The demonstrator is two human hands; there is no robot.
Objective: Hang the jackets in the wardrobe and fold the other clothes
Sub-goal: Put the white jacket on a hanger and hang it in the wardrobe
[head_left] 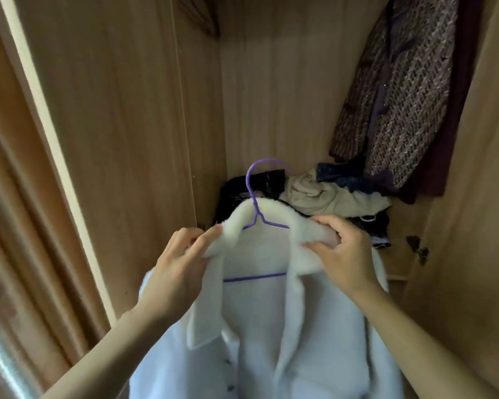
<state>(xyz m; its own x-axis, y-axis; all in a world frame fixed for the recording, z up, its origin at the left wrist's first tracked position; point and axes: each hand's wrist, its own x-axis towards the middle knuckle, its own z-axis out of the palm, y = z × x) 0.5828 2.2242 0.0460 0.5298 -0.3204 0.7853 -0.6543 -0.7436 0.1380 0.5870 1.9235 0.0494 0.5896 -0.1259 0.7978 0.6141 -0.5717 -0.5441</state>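
Your left hand [182,254] and right hand [340,251] are pinching the white fleece jacket [257,326] collar, purple hanger [257,203] hook rising between your fingers; possibly 2 buttons below.

Light-brown wood-grain panels [121,116] on the left side and back [277,90], plain and vertical. Soft daylight across the back panel. At the right edge, a door [473,226] with a dark metal hinge [418,249].

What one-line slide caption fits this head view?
Both hands, left and right, grip the fluffy white jacket's collar on a purple wire hanger before the open wooden wardrobe.
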